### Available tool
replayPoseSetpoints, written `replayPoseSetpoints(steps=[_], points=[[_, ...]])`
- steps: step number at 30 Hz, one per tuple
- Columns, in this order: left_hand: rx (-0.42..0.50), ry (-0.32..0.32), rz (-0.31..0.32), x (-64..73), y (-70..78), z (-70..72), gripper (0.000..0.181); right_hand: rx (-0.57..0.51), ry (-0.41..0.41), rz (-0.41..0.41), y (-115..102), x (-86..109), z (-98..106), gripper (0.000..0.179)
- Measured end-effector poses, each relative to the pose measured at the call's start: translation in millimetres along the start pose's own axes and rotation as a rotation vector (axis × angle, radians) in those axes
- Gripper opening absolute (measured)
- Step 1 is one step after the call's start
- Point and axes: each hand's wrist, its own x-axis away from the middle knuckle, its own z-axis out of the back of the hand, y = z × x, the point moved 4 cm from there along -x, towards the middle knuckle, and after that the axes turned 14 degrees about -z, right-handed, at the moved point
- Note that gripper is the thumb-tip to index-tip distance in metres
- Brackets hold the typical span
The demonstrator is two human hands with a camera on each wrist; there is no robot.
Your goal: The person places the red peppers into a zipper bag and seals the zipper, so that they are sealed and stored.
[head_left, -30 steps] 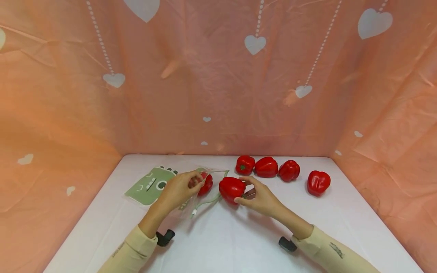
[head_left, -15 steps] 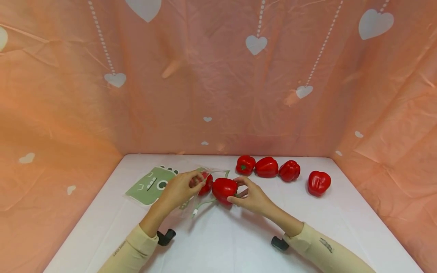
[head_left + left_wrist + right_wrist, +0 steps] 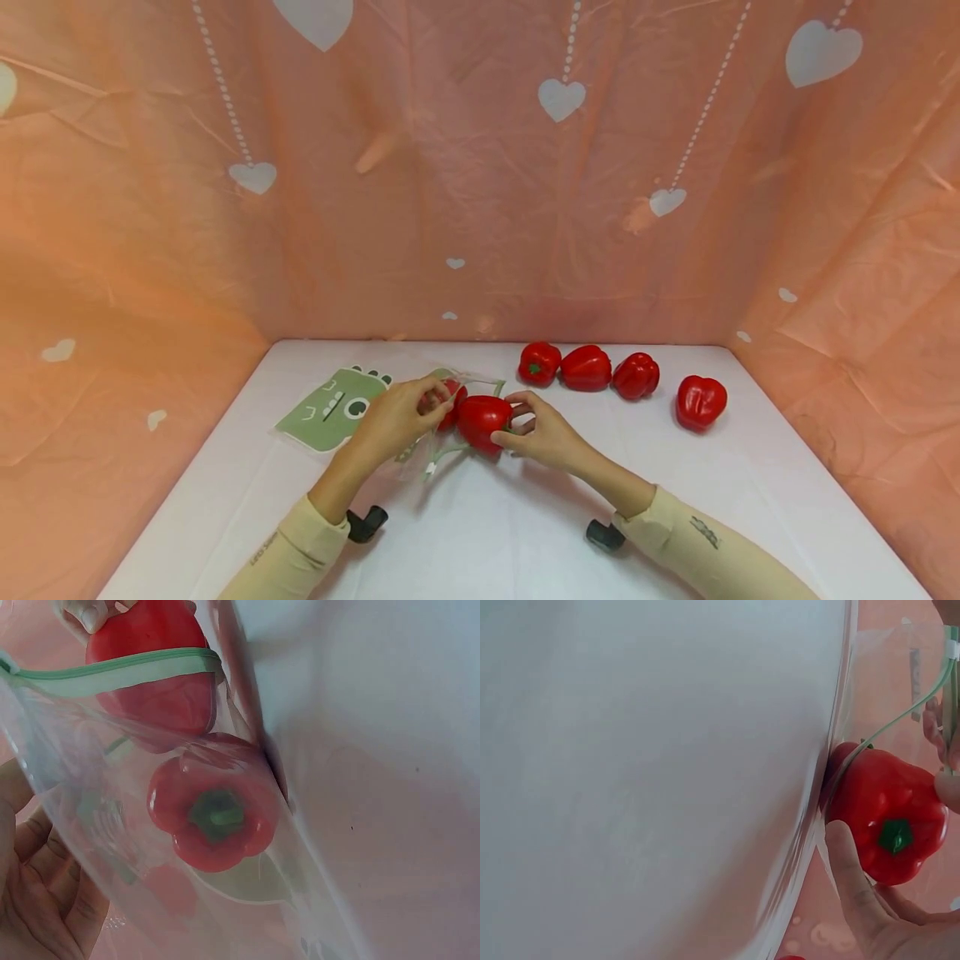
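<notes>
A clear zip bag (image 3: 247, 930) with a green seal lies sideways on the table, its mouth facing right. One red bell pepper (image 3: 214, 814) is inside, seen through the plastic. My left hand (image 3: 397, 417) pinches the bag's upper edge at the mouth. In my right hand (image 3: 551, 433) is a second bell pepper (image 3: 483, 421), gripped between thumb and fingers at its stem end. Its blunt end is past the green seal in the left wrist view, close to the first pepper; whether they touch is unclear. In the right wrist view its green stem (image 3: 896, 835) faces the camera.
Three bell peppers stand in a row at the back: a left one (image 3: 539, 364), a middle one (image 3: 586, 368) and a right one (image 3: 636, 376). Another pepper (image 3: 701, 403) sits apart at the right. A pink heart-patterned curtain (image 3: 480, 208) encloses the white table (image 3: 525, 542).
My right hand has moved left, carrying the bell pepper from beside the bag's mouth into it. The left hand has stayed in place at the bag's edge.
</notes>
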Motion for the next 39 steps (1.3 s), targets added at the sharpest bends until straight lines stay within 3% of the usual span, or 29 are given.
replayPoseSetpoints(steps=[7, 14, 22, 39], points=[[0.004, 0.004, -0.004, -2.8, 1.2, 1.5, 0.007, -0.110, -0.028, -0.017, -4.2, -1.3, -0.6, 0.061], [0.005, 0.001, -0.012, -1.1, 3.6, 1.3, 0.008, -0.122, -0.010, -0.039, -3.9, -4.3, -3.8, 0.061], [0.004, 0.024, -0.061, -1.5, 7.4, 1.7, 0.008, -0.294, 0.006, -0.090, -5.4, -15.6, -10.9, 0.060], [0.002, -0.006, -0.074, -0.8, 8.6, -1.2, 0.007, -0.139, 0.111, -0.102, -13.3, -23.6, -18.1, 0.057]])
